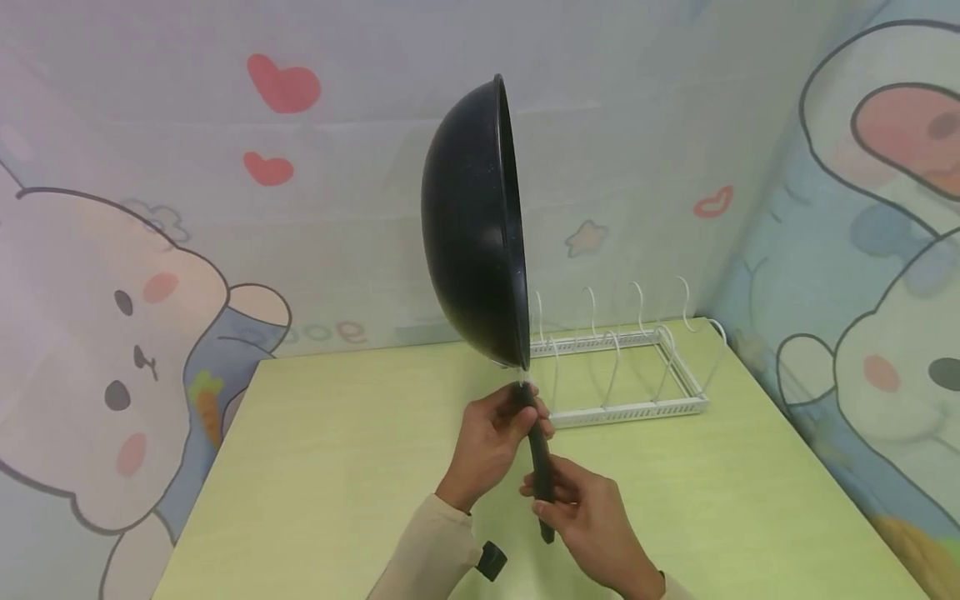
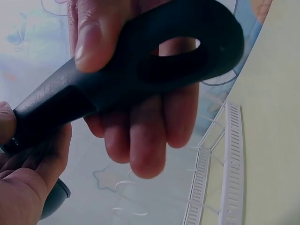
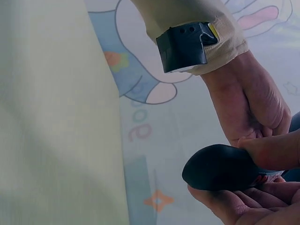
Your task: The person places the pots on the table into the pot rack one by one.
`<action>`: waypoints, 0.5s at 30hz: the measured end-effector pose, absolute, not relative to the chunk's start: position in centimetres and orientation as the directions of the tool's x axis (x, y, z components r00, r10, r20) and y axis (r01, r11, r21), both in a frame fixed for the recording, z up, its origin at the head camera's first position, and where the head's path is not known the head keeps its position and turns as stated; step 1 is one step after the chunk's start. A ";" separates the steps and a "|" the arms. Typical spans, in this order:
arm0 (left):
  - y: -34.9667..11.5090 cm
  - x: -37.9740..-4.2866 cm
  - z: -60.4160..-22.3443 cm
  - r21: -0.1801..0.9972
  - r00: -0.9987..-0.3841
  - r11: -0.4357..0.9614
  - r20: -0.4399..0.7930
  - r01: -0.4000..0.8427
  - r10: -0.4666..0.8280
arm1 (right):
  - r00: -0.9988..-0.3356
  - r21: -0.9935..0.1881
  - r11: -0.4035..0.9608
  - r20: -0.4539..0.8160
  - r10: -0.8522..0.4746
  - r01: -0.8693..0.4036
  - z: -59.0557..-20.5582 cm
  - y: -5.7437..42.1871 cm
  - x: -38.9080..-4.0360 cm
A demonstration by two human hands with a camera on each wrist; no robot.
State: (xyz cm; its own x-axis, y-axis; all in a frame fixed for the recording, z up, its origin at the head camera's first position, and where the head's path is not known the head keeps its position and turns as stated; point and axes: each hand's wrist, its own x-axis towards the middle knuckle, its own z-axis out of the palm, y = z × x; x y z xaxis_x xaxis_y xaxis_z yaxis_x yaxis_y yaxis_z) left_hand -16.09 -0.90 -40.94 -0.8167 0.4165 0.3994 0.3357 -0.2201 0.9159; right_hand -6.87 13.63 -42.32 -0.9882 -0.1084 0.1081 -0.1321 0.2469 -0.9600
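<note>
A black wok [image 1: 472, 217] stands on edge in the air in the head view, its rounded outside facing left and its handle [image 1: 542, 462] pointing down. My left hand [image 1: 486, 440] grips the handle's upper end, just below the pan. Lower down, my right hand [image 1: 596, 521] pinches the same handle between thumb and fingers. In the left wrist view, the handle's end [image 2: 220, 33] shows an oval hanging hole. The right wrist view shows that rounded end [image 3: 218, 168] lying between my right thumb and fingers. The inside of the wok is mostly hidden.
A white wire rack [image 1: 630, 411] with several upright curved hooks stands on the back right of the light green table [image 1: 337, 467], behind the hands. Cartoon-printed cloth [image 1: 360, 208] hangs behind and at both sides. A small black device [image 3: 183, 49] sits on my left sleeve.
</note>
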 end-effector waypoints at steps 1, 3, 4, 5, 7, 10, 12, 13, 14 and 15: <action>-0.6 -16.1 -40.9 0.916 -0.816 -0.221 0.398 0.334 0.419 | -0.989 -0.960 0.250 0.104 -0.103 -0.127 -42.3 13.9 -6.9; -0.1 -16.2 -40.9 0.916 -0.814 -0.228 0.398 0.329 0.424 | -0.991 -0.960 0.255 0.093 -0.094 -0.114 -42.3 14.3 -6.9; 0.1 -16.3 -40.9 0.916 -0.813 -0.235 0.397 0.325 0.426 | -0.992 -0.961 0.255 0.087 -0.092 -0.108 -42.3 14.5 -6.9; 0.3 -16.3 -41.0 0.915 -0.811 -0.241 0.399 0.324 0.428 | -0.993 -0.961 0.256 0.082 -0.089 -0.102 -42.3 14.7 -6.9; 0.7 -16.4 -41.1 0.913 -0.807 -0.252 0.402 0.320 0.432 | -0.994 -0.961 0.260 0.074 -0.086 -0.094 -42.3 15.1 -6.9; 1.3 -16.5 -41.2 0.913 -0.806 -0.256 0.403 0.319 0.434 | -0.995 -0.960 0.266 0.065 -0.081 -0.084 -42.3 15.7 -6.9; 1.8 -16.5 -41.2 0.915 -0.806 -0.254 0.399 0.314 0.438 | -0.995 -0.959 0.273 0.059 -0.075 -0.077 -42.3 16.1 -6.8; 2.1 -16.5 -41.2 0.917 -0.807 -0.251 0.394 0.311 0.440 | -0.996 -0.958 0.276 0.056 -0.073 -0.074 -42.3 16.4 -6.8; 2.4 -16.5 -41.2 0.919 -0.808 -0.247 0.389 0.307 0.442 | -0.996 -0.958 0.279 0.054 -0.074 -0.073 -42.3 16.6 -6.8; 2.6 -16.6 -41.2 0.922 -0.811 -0.243 0.383 0.303 0.443 | -0.996 -0.957 0.281 0.051 -0.076 -0.071 -42.3 16.9 -6.8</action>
State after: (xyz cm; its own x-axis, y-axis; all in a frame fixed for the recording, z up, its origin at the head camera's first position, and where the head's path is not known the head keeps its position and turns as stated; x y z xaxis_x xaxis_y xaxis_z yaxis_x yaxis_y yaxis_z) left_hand -16.56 2.63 -41.16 -0.8106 0.4428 0.3831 0.3027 -0.2433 0.9215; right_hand -6.82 16.90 -42.25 -0.9958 -0.0759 0.0514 -0.0708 0.2813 -0.9570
